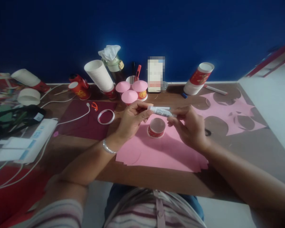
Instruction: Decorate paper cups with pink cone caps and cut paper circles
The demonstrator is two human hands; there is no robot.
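Note:
A small white tube with printed text (160, 111) is held level between my two hands. My left hand (136, 117) pinches its left end, and my right hand (190, 125) has its fingers closed at the right end. Just below the tube, a short red paper cup (156, 128) with its open top up stands on a stack of pink paper sheets (161, 155). Beyond my left hand are several small cups topped with pink paper cones (129, 96).
A stack of white cups (98, 76), a propped phone (155, 74) and red-and-white cups (199, 77) stand along the blue wall. Pink paper with round cut-outs (238, 110) lies right. A white power strip (41, 139) with cables is at left, near a tape roll (106, 110).

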